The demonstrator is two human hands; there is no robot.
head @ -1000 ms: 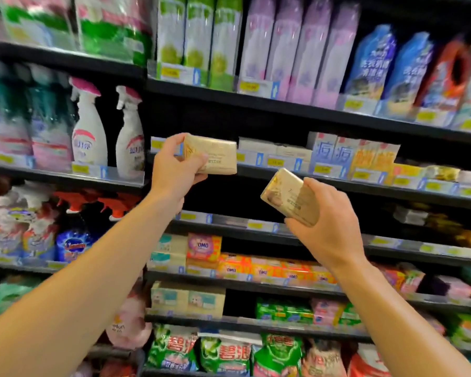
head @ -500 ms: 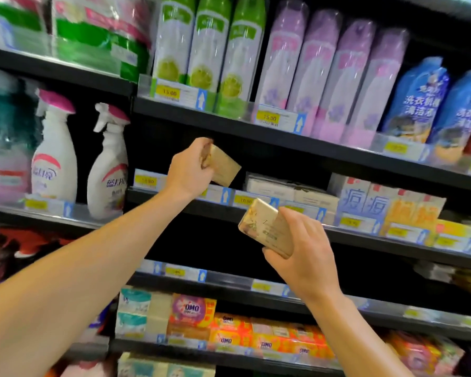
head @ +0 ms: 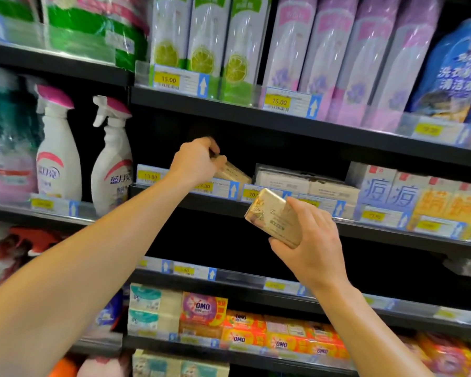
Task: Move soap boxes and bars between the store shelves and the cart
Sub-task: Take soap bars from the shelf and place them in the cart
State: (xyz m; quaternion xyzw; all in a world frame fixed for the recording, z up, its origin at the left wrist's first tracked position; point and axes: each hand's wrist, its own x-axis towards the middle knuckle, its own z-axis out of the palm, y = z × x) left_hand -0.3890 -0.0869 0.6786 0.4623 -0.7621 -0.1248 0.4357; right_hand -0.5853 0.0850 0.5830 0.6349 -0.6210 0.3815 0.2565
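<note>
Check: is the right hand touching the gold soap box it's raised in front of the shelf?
Touching. The head view shows the right hand gripping the gold soap box, with its fingers wrapped over the box's right end.

Your left hand (head: 195,161) reaches into the middle shelf (head: 283,213) and holds a soap box (head: 233,172) just behind the price tags (head: 215,187), left of the stacked boxes (head: 302,182) on the same shelf. Your right hand (head: 310,246) holds a second soap box (head: 273,217) tilted in front of that shelf's edge, below and right of the first. Two spray bottles (head: 85,153) stand on the neighbouring shelf to the left. Tall packs (head: 269,42) line the shelf above; boxed soaps (head: 229,322) fill the shelf below your arms.
</note>
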